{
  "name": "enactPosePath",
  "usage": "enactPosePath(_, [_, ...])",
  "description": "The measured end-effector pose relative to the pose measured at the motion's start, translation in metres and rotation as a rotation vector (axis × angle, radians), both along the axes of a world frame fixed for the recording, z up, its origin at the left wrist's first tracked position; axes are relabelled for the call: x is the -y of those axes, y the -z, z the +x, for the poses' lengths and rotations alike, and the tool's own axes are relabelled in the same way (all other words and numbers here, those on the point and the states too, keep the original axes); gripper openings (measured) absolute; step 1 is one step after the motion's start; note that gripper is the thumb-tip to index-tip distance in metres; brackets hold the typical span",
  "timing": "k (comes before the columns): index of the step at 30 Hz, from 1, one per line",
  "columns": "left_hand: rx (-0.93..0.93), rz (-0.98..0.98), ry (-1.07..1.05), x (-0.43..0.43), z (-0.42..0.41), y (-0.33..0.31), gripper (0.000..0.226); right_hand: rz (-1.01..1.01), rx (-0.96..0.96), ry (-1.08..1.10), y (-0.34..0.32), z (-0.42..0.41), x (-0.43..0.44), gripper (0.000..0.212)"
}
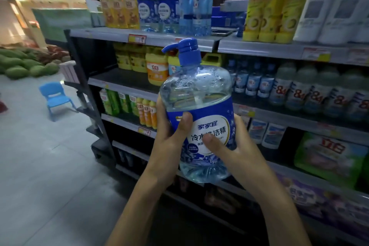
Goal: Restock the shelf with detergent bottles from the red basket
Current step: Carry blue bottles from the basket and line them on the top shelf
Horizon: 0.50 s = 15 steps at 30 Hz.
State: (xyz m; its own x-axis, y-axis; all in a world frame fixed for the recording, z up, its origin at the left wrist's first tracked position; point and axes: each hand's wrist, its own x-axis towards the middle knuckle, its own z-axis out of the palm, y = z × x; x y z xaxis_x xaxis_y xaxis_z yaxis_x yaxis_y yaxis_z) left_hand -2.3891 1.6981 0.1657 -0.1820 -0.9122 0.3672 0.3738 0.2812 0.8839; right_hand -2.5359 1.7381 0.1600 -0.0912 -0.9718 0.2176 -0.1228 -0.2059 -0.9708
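A large clear-blue detergent bottle (196, 88) is held up in front of the shelf (155, 39), off any surface, tilted slightly to the left. It is gripped by both hands: the left hand (169, 142) is wrapped round its left side and the right hand (233, 150) round its lower right. Both thumbs are pressed across the front of the label; the other fingers are curled behind the bottle and mostly hidden. Two hands are probably used because the bottle is wide, full and heavy — one palm would not span it.

The pump head (182, 46) is kept on top, spout to the left, level with the top shelf edge. Matching bottles (157, 9) are stood in a row on that top shelf, between yellow bottles (119, 10) and taller blue-capped ones (196, 4). That row is judged the likely destination, so the label is faced outward as on the stocked ones. Bare board is seen on the second shelf (123, 80) too — the target cannot be told for sure. The red basket is not in view.
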Motion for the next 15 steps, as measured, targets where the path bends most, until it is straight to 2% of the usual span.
enactPosePath(3, [0.015, -0.008, 0.007, 0.021, 0.025, -0.005, 0.071, -0.008, -0.006, -0.020, -0.007, 0.023, 0.023, 0.072])
enactPosePath(9, [0.029, -0.035, -0.023, 0.087, 0.064, -0.015, 0.078, -0.043, 0.006, -0.061, -0.015, 0.061, 0.092, 0.069])
enactPosePath(15, [0.062, -0.123, -0.073, 0.173, 0.096, -0.032, 0.069, -0.083, 0.101, -0.131, -0.018, 0.095, 0.190, 0.071])
